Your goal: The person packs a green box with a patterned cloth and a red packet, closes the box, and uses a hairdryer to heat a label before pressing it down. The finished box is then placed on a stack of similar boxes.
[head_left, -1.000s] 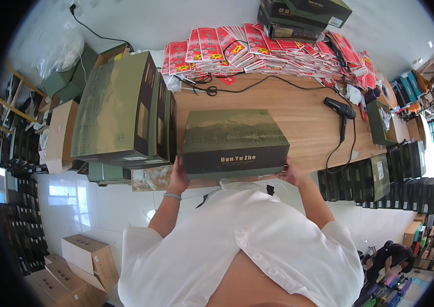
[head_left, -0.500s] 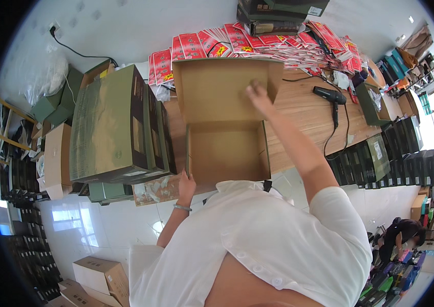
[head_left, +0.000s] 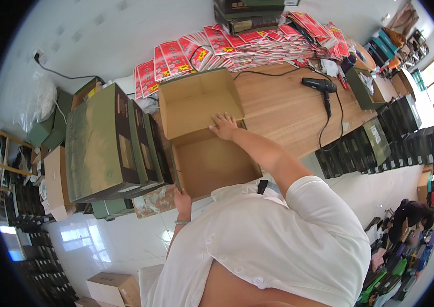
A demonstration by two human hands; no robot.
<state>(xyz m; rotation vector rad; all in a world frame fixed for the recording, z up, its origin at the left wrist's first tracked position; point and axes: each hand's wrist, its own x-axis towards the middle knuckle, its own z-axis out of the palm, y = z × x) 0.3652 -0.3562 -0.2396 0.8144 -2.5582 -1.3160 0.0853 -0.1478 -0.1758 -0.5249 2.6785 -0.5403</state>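
- Head view: the open box (head_left: 219, 166) sits on the wooden table (head_left: 278, 110) right in front of you, its lid (head_left: 196, 105) tipped back toward the red packets (head_left: 176, 56).
- The box's long side runs left to right across you, its right end angled a little away.
- Your right hand (head_left: 223, 127) rests flat, fingers loosely spread and clasping nothing, at the fold; the lid lies just beyond and left of its fingertips, the tray on your side. It is the nearer hand to the lid.
- Your left hand (head_left: 182, 199) appears to pinch the tray's near left corner; how firmly, you cannot tell from here.
- Counted: one open box, one lid, one hair dryer (head_left: 321, 86), three large closed boxes (head_left: 99, 148) standing at left, one small green box (head_left: 363, 88) at right; the red packets overlap too much to count.
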